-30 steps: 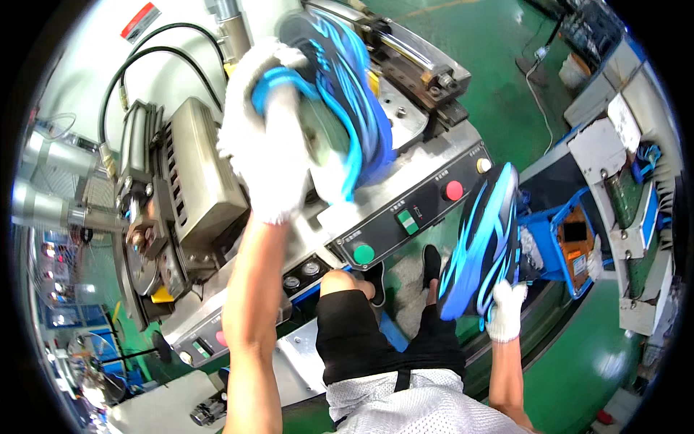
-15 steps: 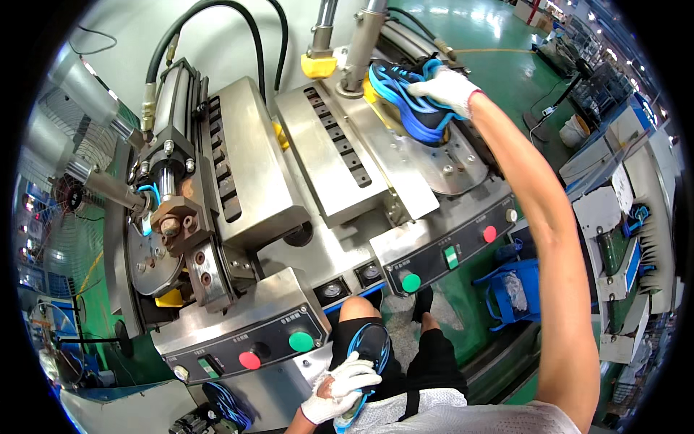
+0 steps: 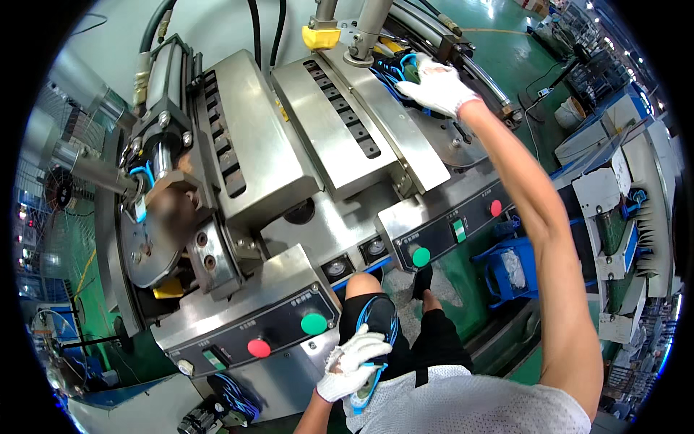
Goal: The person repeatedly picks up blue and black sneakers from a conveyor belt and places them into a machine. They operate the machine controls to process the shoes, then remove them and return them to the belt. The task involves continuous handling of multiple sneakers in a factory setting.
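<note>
My right hand (image 3: pixel 437 87), in a white glove, reaches far over the right station of a metal press (image 3: pixel 426 163). Its thumb and fingers are around a black and blue sneaker (image 3: pixel 390 78) beside the upright steel rod. The glove and the rod hide much of that sneaker. Low in the picture, my gloved left hand (image 3: pixel 356 362) grips a second black and blue sneaker (image 3: pixel 363 394) over my lap. A yellow block (image 3: pixel 320 37) hangs on a rod just left of the right station.
Control panels with green buttons (image 3: pixel 314 323) and red buttons (image 3: pixel 259 348) front both stations. Another sneaker (image 3: pixel 233 396) lies low at the left. A blue plastic stool (image 3: pixel 510 267) stands at the right, near shelving (image 3: pixel 614 253). Black hoses (image 3: pixel 255 32) run behind the press.
The sneaker in my right hand has turned and gone lower behind the rod; its blue sole no longer shows. My left hand keeps its sneaker over my lap. The whole view has shifted slightly.
</note>
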A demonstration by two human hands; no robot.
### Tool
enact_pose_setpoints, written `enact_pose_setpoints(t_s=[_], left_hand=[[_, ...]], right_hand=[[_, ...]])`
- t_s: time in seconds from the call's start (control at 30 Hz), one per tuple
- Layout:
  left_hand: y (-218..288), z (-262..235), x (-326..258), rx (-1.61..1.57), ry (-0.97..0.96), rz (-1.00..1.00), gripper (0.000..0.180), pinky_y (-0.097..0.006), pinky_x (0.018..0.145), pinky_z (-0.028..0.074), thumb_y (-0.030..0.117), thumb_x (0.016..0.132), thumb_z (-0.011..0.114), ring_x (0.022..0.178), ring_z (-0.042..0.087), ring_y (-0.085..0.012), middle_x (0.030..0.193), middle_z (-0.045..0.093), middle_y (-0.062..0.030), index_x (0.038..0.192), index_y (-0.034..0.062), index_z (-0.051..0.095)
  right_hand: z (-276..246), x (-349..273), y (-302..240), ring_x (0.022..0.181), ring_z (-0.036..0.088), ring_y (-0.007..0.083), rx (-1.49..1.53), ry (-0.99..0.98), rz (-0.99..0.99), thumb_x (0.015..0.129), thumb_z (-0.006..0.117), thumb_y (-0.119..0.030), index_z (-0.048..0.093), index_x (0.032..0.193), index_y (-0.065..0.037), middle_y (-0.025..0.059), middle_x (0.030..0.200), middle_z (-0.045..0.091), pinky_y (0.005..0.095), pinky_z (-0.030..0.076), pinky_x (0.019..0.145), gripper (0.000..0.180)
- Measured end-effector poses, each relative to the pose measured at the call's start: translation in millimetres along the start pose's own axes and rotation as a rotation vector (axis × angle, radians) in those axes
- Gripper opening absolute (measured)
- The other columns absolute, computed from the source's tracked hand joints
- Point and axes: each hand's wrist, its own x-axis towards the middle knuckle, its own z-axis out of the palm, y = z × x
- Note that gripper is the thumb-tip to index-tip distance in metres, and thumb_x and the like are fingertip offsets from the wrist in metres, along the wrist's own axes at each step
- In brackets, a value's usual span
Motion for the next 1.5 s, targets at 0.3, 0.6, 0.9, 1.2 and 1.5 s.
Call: enact_pose_setpoints(t_s=[0.3,0.6,0.9,1.2,1.5], left_hand=[[8.3,8.9,-2.9,0.113,0.057,0.01,0.043,-0.052,0.124,0.036,0.008,0.086,0.07,0.129,0.064,-0.0343,0.125,0.072,-0.015,0.129,0.0047,0.068],[31.6,64.6,21.8,0.093,0.225,-0.055,0.044,-0.041,0.11,0.048,0.004,0.091,0.066,0.113,0.068,-0.0286,0.115,0.073,-0.0126,0.135,0.0058,0.068],[162.8,212.3,135.4,0.061,0.115,0.508,0.053,-0.057,0.127,0.027,-0.004,0.082,0.071,0.117,0.067,-0.0332,0.119,0.07,-0.0135,0.133,0.0061,0.065],[256.7,323.1,175.6,0.074,-0.4,0.904,0.078,-0.06,0.122,0.033,0.011,0.076,0.086,0.143,0.045,-0.0497,0.151,0.051,-0.0248,0.146,0.0006,0.054],[106.3,279.4,150.5,0.281,-0.431,0.25,0.054,-0.044,0.108,0.051,0.008,0.087,0.081,0.127,0.065,-0.0366,0.136,0.068,-0.0195,0.138,0.002,0.064]], right_hand=[[133.7,-288.7,-117.5,0.158,0.023,0.0481,0.467,0.246,-0.33,0.092,0.067,-0.054,0.032,0.164,-0.002,0.0291,0.168,0.03,0.0549,0.013,0.131,0.095],[81.3,-439.2,-56.1,0.16,0.022,0.0408,0.914,0.092,-0.113,0.089,0.077,-0.039,0.022,0.166,0.001,0.0272,0.17,0.026,0.0457,0.023,0.13,0.104],[77.7,-626.4,-31.6,0.156,0.033,0.0354,0.938,0.427,0.19,0.066,0.099,-0.03,0.011,0.169,-0.004,0.0224,0.168,0.03,0.0463,0.034,0.125,0.138],[77.1,-672.0,98.2,0.126,0.061,0.0204,1.294,1.45,0.854,0.096,0.077,-0.012,0.047,0.154,0.001,0.0106,0.142,0.061,0.0402,0.047,0.113,0.066],[41.8,-690.6,439.3,0.128,0.062,0.0263,0.389,1.324,1.42,0.087,0.083,-0.043,0.051,0.152,0.001,0.0167,0.148,0.059,0.0415,0.047,0.111,0.084]])
